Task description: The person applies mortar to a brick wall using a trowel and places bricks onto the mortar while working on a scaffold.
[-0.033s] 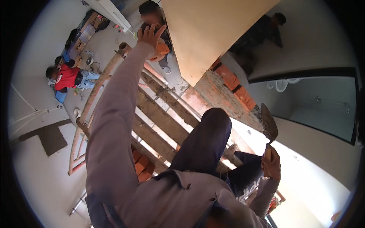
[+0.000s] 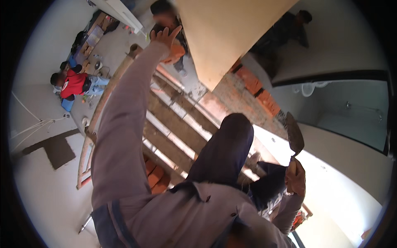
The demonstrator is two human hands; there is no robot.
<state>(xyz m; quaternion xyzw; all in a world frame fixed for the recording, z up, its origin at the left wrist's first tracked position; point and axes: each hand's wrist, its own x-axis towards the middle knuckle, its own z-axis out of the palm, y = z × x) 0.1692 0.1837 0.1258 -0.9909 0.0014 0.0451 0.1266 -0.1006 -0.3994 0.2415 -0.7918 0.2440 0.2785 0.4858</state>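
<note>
Below me lies a pale concrete floor [image 2: 45,194], seen from high up on a scaffold of wooden planks [image 2: 173,124] with a rusty metal frame [image 2: 89,144]. I have my left hand [image 2: 165,36] stretched far out with the fingers spread wide, holding nothing, just in front of an orange brick [image 2: 177,51] that a person standing below seems to hold up; I cannot tell whether my palm touches it. My right hand [image 2: 295,177] is closed around the wooden handle of a trowel [image 2: 294,134], its blade pointing up beside a white wall [image 2: 339,165]. A row of red bricks [image 2: 260,93] sits under a tan beam [image 2: 223,37]. More bricks [image 2: 155,175] lie stacked under the planks. Far below on the left, a person in a red shirt [image 2: 73,84] crouches on the floor.
</note>
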